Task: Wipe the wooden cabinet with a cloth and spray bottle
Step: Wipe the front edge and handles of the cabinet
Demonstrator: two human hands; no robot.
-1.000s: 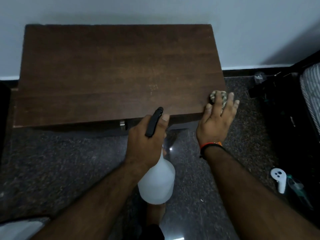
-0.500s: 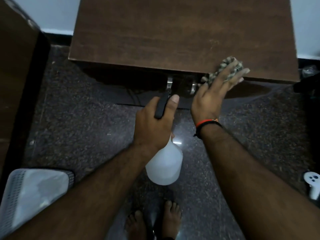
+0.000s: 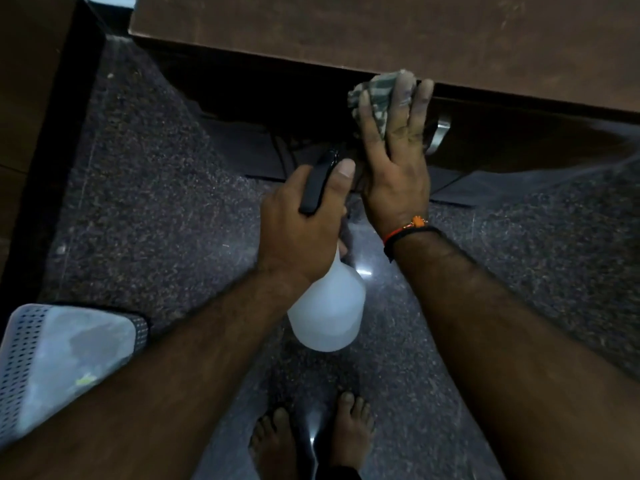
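The dark brown wooden cabinet (image 3: 346, 26) fills the top of the view, its front face in shadow below the top's edge. My right hand (image 3: 394, 161) presses a checked grey-green cloth (image 3: 377, 95) against the cabinet's front, just under that edge, fingers spread flat over it. My left hand (image 3: 304, 230) grips a white translucent spray bottle (image 3: 329, 306) by its black trigger head, nozzle pointing toward the cabinet front, right beside my right hand. A metal handle (image 3: 438, 133) shows on the cabinet front beside my right hand.
A perforated white basket (image 3: 52, 355) stands on the speckled dark floor at lower left. A brown wooden panel (image 3: 31, 81) runs along the left edge. My bare feet (image 3: 311, 438) are at the bottom centre.
The view has tilted down and closer. My right hand with the cloth has come off the cabinet top's right corner onto the front face, toward the middle. The spray bottle stays in my left hand.
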